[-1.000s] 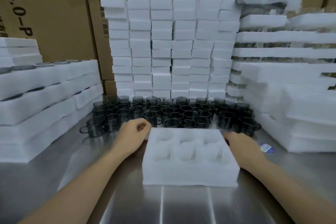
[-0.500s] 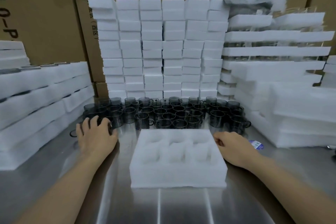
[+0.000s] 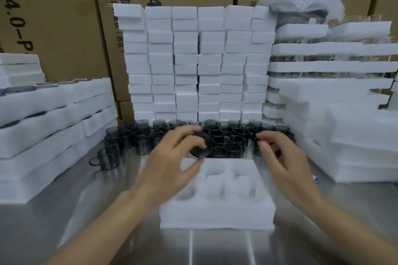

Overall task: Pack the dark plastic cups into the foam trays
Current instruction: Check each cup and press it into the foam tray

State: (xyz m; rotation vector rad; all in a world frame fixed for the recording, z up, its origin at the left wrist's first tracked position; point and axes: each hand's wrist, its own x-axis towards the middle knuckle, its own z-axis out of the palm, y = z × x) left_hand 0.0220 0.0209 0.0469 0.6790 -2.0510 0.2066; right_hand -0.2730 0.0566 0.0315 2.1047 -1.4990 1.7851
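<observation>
Steel table (image 3: 64, 211) bore the foam tray (image 3: 217, 215) near, with cups (image 3: 226, 135) clustered beyond. Above its far-left corner the left hand (image 3: 172, 165) gripped one cup (image 3: 199, 148); the right hand (image 3: 284, 163) pinched a right-edge cup (image 3: 257, 150).

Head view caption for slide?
Left hand holds a dark cup at the back edge of the foam tray; right hand at the loose cups behind.

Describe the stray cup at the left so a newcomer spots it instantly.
On the steel table, find the crowd of dark translucent plastic cups behind the white foam tray. At its front left corner, toward the stacked foam trays, one cup stands forward of the rest, its loop handle pointing left.
</observation>
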